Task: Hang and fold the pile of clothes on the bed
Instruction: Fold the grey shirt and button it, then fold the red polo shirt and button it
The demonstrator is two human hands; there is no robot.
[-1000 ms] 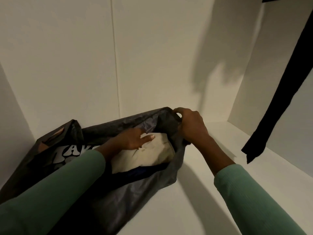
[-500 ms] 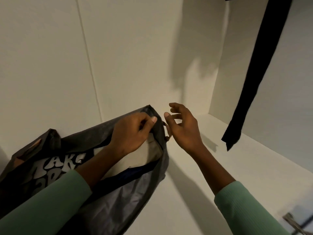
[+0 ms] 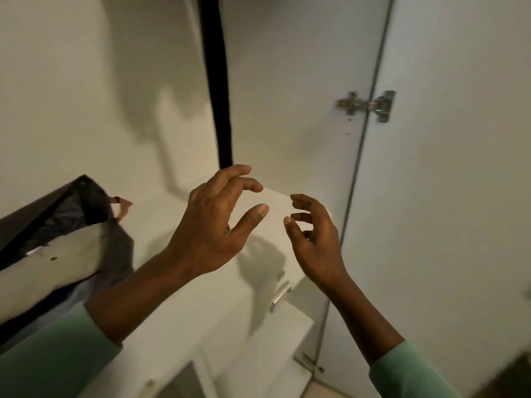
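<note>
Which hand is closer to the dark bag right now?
Left. The left hand hovers just right of the bag, touching nothing; the right hand is farther right, beyond the left.

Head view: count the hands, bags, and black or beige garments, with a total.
Hands: 2, left hand, right hand
Bags: 1, dark bag
Garments: 2, black hanging garment, beige garment in the bag
Total: 5

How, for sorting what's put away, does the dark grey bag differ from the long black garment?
The dark grey fabric bag lies slumped on the white shelf, mouth open, pale cloth showing inside; the long black garment hangs straight down over that shelf. The bag is wide and crumpled, the garment narrow and smooth. Both are dark fabric.
</note>
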